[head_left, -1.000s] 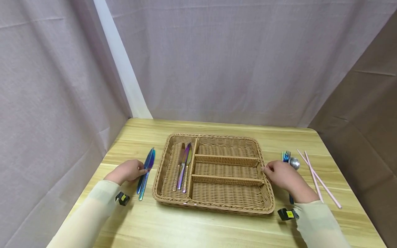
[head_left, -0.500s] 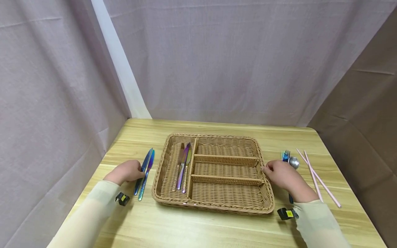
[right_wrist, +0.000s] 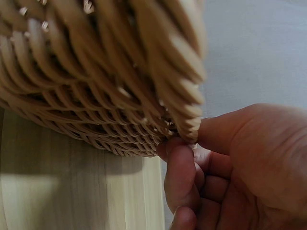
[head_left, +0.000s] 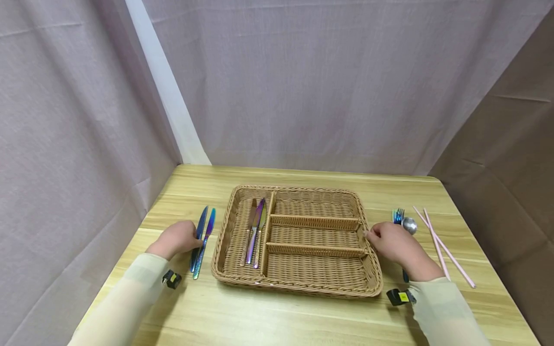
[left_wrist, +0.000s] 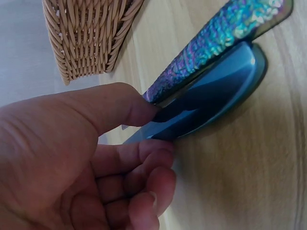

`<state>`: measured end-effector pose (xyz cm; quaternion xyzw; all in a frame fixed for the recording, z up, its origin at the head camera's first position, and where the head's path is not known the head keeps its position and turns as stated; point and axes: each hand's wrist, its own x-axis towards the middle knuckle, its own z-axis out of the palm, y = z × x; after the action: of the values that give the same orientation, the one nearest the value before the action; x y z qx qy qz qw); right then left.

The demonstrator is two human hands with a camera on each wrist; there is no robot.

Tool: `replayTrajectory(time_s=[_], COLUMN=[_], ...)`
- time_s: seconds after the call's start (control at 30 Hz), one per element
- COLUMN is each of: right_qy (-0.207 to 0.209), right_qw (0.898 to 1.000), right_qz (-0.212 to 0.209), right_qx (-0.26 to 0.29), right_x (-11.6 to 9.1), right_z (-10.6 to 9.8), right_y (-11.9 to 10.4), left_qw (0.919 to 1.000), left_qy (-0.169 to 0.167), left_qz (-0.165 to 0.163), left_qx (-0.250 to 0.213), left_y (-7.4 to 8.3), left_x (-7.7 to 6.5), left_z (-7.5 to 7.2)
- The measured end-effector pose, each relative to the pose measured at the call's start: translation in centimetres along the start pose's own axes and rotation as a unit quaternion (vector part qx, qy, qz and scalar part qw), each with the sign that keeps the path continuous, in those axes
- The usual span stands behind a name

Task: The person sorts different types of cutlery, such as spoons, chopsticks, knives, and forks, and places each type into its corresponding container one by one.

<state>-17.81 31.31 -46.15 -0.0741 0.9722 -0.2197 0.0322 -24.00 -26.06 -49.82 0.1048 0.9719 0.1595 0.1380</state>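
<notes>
My left hand [head_left: 176, 238] pinches a smooth dark-blue table knife [head_left: 201, 222] between thumb and fingers, at the left of the basket. Close beside it on the right lies a second iridescent knife [head_left: 210, 224] with a hammered handle. The left wrist view shows the smooth handle [left_wrist: 211, 96] at the thumb and the textured handle [left_wrist: 216, 43] just past it. My right hand [head_left: 396, 245] pinches the right rim of a wicker cutlery basket [head_left: 303, 288]; thumb and fingers close on the weave [right_wrist: 177, 86] in the right wrist view.
Three knives [head_left: 255, 230] lie in the basket's long left compartment. Right of the basket are blue forks [head_left: 398, 216], a round-headed spoon [head_left: 409, 225] and two crossed pink chopsticks [head_left: 443, 247]. The wooden table [head_left: 259, 317] meets grey curtains [head_left: 311, 86] behind.
The smooth blue knife has separated from the hammered one; they overlapped before. My left hand has shifted slightly left with it. The right hand keeps its hold on the rim.
</notes>
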Motion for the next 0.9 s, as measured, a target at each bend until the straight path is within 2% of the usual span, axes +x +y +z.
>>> replayTrajectory(time_s=[0.27, 0.47, 0.9], right_qy=[-0.001, -0.004, -0.004], right_qw=[1.0, 1.0, 1.0], right_qz=[0.0, 0.004, 0.001], right_qx=[0.0, 0.003, -0.001], right_x=[0.0, 0.1, 0.1], right_z=[0.0, 0.0, 0.0], right_y=[0.0, 0.0, 0.1], left_qw=[0.9999, 0.9998, 0.9995], left_qy=[0.009, 0.007, 0.029], left_qz=[-0.011, -0.016, 0.012], left_qx=[-0.008, -0.011, -0.009], left_y=[-0.3, -0.2, 1.6], left_x=[0.2, 0.2, 0.6], left_z=[0.6, 0.4, -2.0])
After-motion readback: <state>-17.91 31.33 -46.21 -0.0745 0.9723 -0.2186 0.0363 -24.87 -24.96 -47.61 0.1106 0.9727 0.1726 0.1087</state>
